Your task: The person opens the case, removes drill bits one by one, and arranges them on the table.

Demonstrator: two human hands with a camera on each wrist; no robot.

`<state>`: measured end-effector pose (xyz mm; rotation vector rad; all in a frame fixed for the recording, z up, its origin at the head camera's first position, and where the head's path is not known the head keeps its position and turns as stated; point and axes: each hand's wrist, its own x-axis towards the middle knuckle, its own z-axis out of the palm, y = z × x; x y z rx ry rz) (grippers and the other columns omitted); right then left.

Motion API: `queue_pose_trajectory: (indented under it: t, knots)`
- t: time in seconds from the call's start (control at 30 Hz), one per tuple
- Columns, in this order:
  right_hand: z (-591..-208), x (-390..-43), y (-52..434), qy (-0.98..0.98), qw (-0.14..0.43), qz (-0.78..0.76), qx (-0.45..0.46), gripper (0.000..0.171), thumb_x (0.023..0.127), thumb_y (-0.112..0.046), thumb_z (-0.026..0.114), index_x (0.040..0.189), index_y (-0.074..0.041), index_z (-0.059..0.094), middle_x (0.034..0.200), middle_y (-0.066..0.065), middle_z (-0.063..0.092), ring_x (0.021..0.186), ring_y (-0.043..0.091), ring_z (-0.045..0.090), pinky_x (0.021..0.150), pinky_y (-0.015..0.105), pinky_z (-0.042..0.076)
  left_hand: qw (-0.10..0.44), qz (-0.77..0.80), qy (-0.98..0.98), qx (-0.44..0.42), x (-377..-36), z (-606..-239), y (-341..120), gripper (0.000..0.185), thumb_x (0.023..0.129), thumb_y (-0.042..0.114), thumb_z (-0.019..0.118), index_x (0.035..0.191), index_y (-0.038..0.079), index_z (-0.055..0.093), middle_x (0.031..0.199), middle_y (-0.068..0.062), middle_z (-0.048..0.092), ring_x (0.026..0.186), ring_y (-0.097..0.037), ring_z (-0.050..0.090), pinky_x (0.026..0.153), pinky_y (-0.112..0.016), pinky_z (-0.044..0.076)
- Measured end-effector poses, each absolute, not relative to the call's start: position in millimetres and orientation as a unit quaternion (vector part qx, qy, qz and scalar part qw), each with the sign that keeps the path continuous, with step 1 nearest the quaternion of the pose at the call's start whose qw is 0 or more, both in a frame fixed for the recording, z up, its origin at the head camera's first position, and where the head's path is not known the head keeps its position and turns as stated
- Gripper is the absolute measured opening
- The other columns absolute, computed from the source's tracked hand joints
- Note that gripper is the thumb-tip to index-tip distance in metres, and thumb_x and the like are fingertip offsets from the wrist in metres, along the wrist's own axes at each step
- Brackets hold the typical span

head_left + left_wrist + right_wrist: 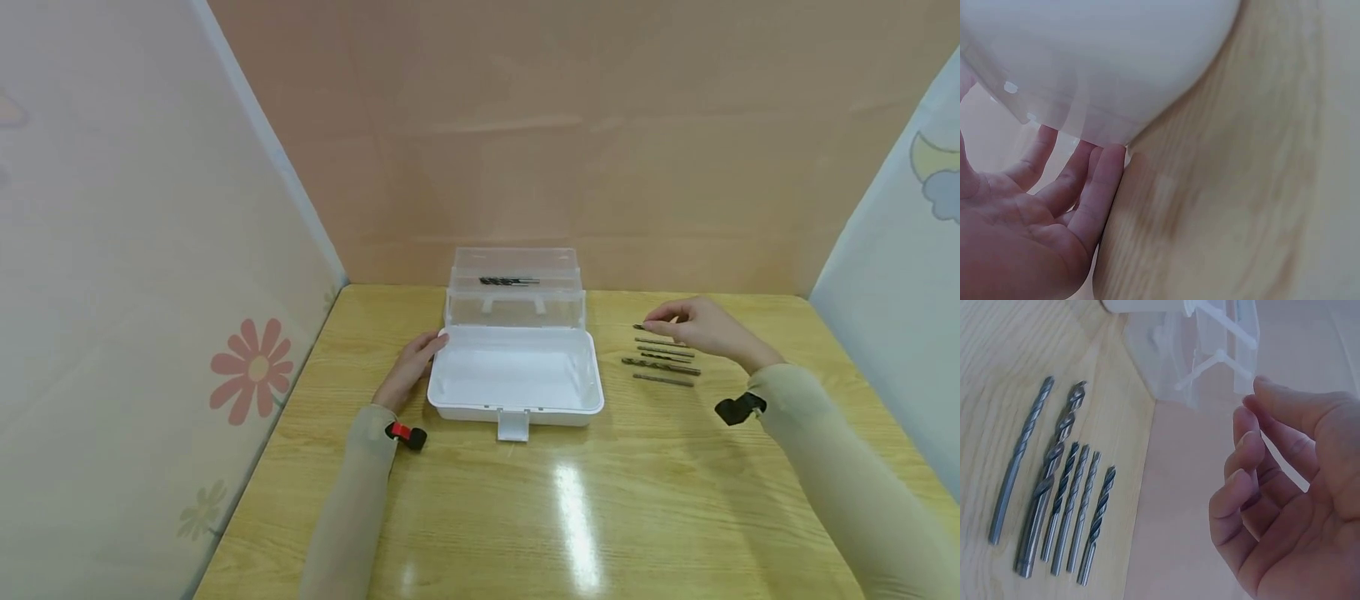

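My left hand (408, 367) holds the left side of an open white plastic toolbox (513, 412). Its fingers (1107, 181) press the box's outer wall, while the thumb side reaches the rim. Over at the right, my right hand (705, 325) hovers by the farthest of several metal drill bits (666, 367) laid in a row. Its fingers (1238, 487) are loosely bent, with nothing visible between them and the thumb. In the right wrist view the drill bits lie apart from the hand, including one thick twist bit (1047, 481).
The box's clear lid section (517, 310) stands raised at the back, with several dark drill bits (508, 282) in it. A latch (513, 426) hangs at the front. Fabric walls (525, 167) surround the wooden table (480, 517) at the back and sides.
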<state>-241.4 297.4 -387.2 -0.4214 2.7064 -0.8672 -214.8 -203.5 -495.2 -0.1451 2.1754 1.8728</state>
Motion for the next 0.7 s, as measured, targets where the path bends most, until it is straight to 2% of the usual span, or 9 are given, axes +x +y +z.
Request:
queue_pose_trajectory:
  t: [0.13, 0.27, 0.43, 0.7]
  knots:
    - [-383.5, -244.5, 288.0, 0.933, 0.132, -0.300, -0.149, 0.048, 0.108, -0.047, 0.062, 0.135, -0.010, 0.071, 0.126, 0.016, 0.072, 0.087, 0.021, 0.061, 0.070, 0.033, 0.052, 0.132, 0.647, 0.749, -0.054, -215.6, -496.2, -203.5, 0.076, 0.105, 0.058, 0.059, 0.161, 0.009, 0.044, 0.161, -0.015, 0.050, 0.144, -0.031, 0.051, 0.119, -0.048, 0.045]
    - [-378.5, -247.0, 278.4, 0.934, 0.124, -0.294, -0.159, 0.047, 0.108, -0.046, 0.062, 0.134, -0.009, 0.072, 0.128, 0.014, 0.074, 0.096, 0.021, 0.064, 0.077, 0.035, 0.054, 0.133, 0.646, 0.749, -0.056, -215.8, -496.1, -203.1, 0.076, 0.105, 0.057, 0.060, 0.161, 0.009, 0.044, 0.160, -0.015, 0.051, 0.142, -0.031, 0.052, 0.117, -0.047, 0.047]
    - [-370.6, -248.8, 263.9, 0.935, 0.119, -0.295, -0.160, 0.044, 0.107, -0.044, 0.064, 0.130, -0.008, 0.074, 0.124, 0.015, 0.076, 0.095, 0.020, 0.067, 0.079, 0.035, 0.054, 0.134, 0.646, 0.749, -0.055, -214.6, -495.2, -202.6, 0.076, 0.105, 0.058, 0.059, 0.161, 0.008, 0.043, 0.159, -0.015, 0.052, 0.141, -0.030, 0.053, 0.116, -0.046, 0.048]
    - [-365.2, -254.7, 240.5, 0.928, 0.117, -0.314, -0.166, 0.042, 0.106, -0.040, 0.065, 0.129, -0.007, 0.074, 0.137, 0.019, 0.070, 0.105, 0.028, 0.067, 0.083, 0.036, 0.055, 0.134, 0.650, 0.745, -0.058, -213.7, -496.0, -202.7, 0.075, 0.106, 0.056, 0.059, 0.161, 0.008, 0.043, 0.160, -0.015, 0.051, 0.140, -0.030, 0.053, 0.117, -0.047, 0.046]
